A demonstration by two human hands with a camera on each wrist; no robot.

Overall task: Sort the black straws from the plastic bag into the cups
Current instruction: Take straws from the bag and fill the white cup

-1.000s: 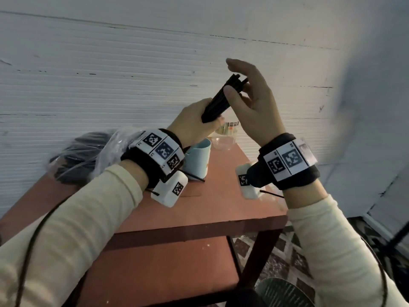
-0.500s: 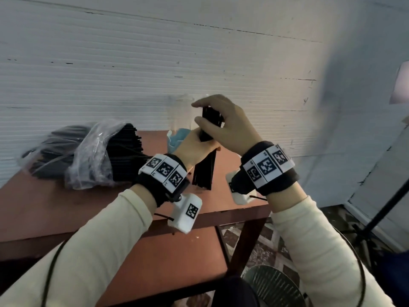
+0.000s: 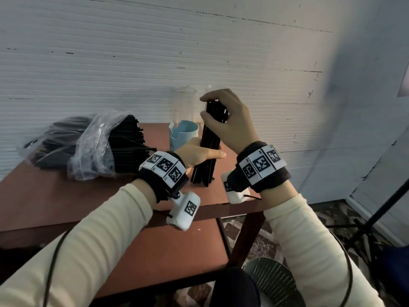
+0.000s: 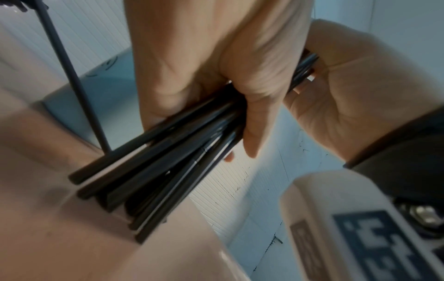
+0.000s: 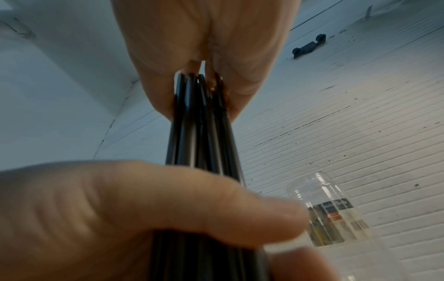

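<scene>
A bundle of black straws is standing upright on the red table, its lower ends fanning out and touching the surface near the front edge. The left hand is wrapping around the middle of the bundle, fingers and thumb curled on it. The right hand is capping the top of the bundle, fingers and thumb clamping the upper ends together. In the left wrist view the lower straw ends are sitting uneven on the table, so the step in hand is judged to be squaring the ends before loading.

The plastic bag is lying on its side at 9 o'clock of the bundle, well apart from it, and is holding a large remaining stock of straws, with their ends protruding from the open mouth. A light blue cup is standing just behind the bundle at 11 o'clock. Two clear cups are standing further back at 12 o'clock, near the wall; one of them appears in the right wrist view with a printed label.

Progress assessment: no straws are showing inside the blue cup or the clear cups, although their interiors are only partly visible. The task is therefore appearing to be at an early stage. Remaining work: placing the held bundle into a cup, then drawing further batches from the bag until it is emptied
</scene>
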